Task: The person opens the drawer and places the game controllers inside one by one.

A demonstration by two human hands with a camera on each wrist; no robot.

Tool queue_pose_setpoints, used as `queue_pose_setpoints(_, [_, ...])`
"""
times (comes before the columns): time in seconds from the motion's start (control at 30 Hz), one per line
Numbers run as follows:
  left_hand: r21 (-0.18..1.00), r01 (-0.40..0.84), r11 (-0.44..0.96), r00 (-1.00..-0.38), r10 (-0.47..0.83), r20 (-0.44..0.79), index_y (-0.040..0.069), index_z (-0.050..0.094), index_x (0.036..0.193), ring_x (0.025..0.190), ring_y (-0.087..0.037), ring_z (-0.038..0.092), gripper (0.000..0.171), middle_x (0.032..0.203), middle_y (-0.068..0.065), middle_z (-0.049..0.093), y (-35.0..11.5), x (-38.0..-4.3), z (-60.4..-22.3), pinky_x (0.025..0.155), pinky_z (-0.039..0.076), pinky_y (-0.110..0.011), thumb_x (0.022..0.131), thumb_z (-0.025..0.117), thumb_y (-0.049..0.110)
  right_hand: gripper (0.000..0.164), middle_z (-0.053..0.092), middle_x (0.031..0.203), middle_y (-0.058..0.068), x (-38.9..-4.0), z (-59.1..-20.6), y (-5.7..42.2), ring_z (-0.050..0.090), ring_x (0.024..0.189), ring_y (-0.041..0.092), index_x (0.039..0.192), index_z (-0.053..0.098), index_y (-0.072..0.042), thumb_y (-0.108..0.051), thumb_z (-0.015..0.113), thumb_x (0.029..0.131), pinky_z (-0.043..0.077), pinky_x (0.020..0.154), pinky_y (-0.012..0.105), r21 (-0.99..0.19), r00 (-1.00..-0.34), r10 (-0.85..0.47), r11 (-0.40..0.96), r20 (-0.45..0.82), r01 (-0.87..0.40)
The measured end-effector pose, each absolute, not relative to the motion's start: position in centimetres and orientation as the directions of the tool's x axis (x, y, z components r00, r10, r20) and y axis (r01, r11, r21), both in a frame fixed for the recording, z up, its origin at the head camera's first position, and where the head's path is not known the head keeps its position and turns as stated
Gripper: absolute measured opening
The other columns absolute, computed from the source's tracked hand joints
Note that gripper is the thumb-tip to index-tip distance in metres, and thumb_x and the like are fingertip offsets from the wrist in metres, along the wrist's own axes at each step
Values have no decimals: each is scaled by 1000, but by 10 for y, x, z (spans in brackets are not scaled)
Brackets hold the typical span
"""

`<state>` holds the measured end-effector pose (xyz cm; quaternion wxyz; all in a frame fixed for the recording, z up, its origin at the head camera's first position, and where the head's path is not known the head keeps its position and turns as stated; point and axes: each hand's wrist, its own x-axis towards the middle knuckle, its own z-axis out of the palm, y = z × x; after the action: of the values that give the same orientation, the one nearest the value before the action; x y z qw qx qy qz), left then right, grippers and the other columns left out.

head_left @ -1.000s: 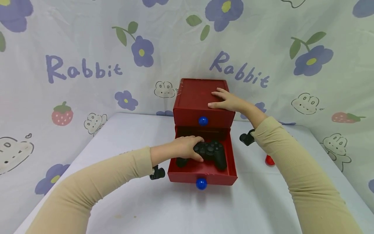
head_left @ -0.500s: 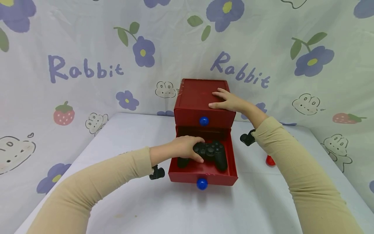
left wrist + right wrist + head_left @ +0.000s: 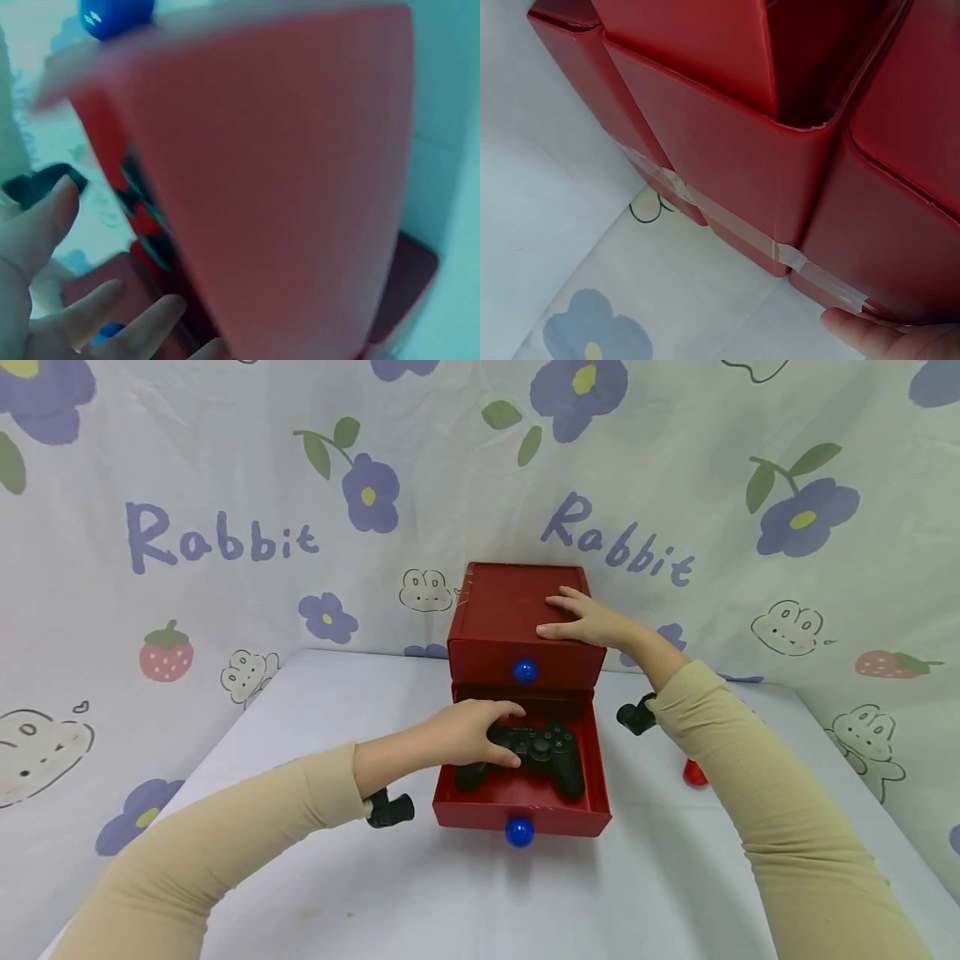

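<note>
A black game controller (image 3: 551, 747) lies in the pulled-out lower drawer (image 3: 480, 815) of a red drawer box (image 3: 498, 602). Over the controller's left end, my left hand (image 3: 467, 733) has its thumb and fingers spread apart. In the left wrist view, the spread fingers (image 3: 146, 330) are beside the drawer's wall (image 3: 277, 172), and the controller (image 3: 150, 217) is partly hidden behind that wall. My right hand (image 3: 588, 620) rests on top of the box near its right edge, fingers spread. One fingertip (image 3: 855, 330) shows against the box's side in the right wrist view.
Blue round knobs sit on the lower drawer (image 3: 519, 832) and on the upper front (image 3: 524, 672). A small red object (image 3: 694, 773) lies right of the box, partly behind the right sleeve. Clear tape (image 3: 739, 234) runs along the box's side. A printed cloth (image 3: 232, 468) hangs behind.
My left hand has loosened from the controller and shifted slightly left and up, its thumb and fingers wider apart. The controller stays in the drawer. My right hand keeps its place.
</note>
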<state>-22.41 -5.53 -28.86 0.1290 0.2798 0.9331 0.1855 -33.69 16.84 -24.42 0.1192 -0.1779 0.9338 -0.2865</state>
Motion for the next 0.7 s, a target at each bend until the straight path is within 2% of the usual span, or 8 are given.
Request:
queue_pose_setpoints(0.2, [483,514,709,-786,614,-65,17,51,130,112,-21,53,57,120,-5,59,-62,-197,-280,90,47,-41,78,72,31,76,-1,154,7,-338,-245,169,1,139,35,147,19,-13,-44,54,86,12,106,60,-580,-907,-403,770,-120,-266])
queue_pose_setpoints(0.33, [539,509,671,-782,622,-36,18,53,127,99,-21,57,53,109,-3,61,-67,-180,-276,77,51,-30,79,72,30,75,-1,154,7,-340,-246,170,1,139,34,147,20,-13,-43,54,87,12,106,59,-577,-907,-405,770,-113,-272])
queue_pose_setpoints(0.43, [579,518,629,-773,635,1,17,55,123,91,-18,56,48,104,-1,60,-70,-167,-277,70,49,-24,79,71,28,76,0,154,7,-340,-246,170,2,139,34,147,20,-14,-44,54,86,13,106,60,-576,-909,-401,773,-116,-267])
queue_pose_setpoints(0.57, [650,507,567,-754,657,16,16,57,120,94,-14,53,43,106,1,59,-73,-149,-281,71,49,-22,81,70,26,76,-1,154,6,-340,-247,170,2,139,35,147,19,-14,-44,54,86,13,106,60,-581,-909,-399,771,-119,-262])
queue_pose_setpoints(0.7, [699,474,535,-738,674,-15,17,57,121,90,-10,53,43,102,2,60,-76,-136,-288,71,49,-21,81,70,27,75,-1,154,6,-340,-246,170,1,139,34,147,19,-14,-43,53,87,12,107,59,-584,-908,-404,767,-116,-266])
